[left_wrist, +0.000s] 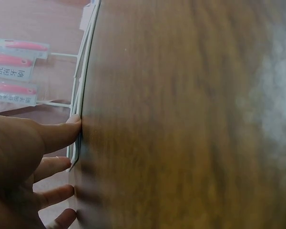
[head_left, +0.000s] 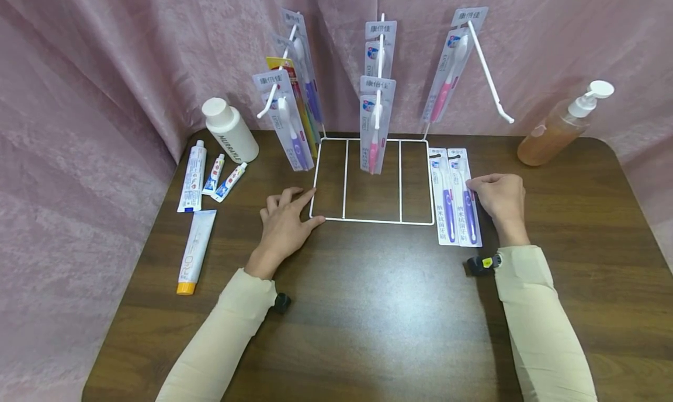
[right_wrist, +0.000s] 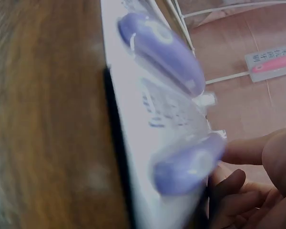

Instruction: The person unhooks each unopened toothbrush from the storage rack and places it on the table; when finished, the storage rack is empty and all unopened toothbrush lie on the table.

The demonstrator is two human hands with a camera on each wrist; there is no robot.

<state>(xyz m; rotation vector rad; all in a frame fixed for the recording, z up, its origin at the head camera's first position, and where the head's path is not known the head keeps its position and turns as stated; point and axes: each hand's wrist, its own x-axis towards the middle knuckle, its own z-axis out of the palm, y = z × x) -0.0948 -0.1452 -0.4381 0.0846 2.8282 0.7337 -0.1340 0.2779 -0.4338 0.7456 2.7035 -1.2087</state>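
- Left hand (head_left: 284, 224): grip loosely spread, touching the near left corner of the white rack (head_left: 370, 221).
- Right hand (head_left: 499, 196): grip nearly closed, pinching the rightmost packed purple toothbrush (head_left: 468, 215), right of the rack on the counter (head_left: 368, 320).
- Far right: pink toothbrush (head_left: 447, 86), hanging.

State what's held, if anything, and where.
The right hand pinches the rightmost purple toothbrush pack by its right edge. The left hand touches the wire rack at its front-left corner, not visibly gripping.

Before you, the tabletop (head_left: 368, 308) looks like smooth, glossy wood; the curtain (head_left: 79, 69), velvety cloth; the toothbrush packages (head_left: 469, 212), shiny plastic; the wire rack (head_left: 372, 221), smooth coated metal.
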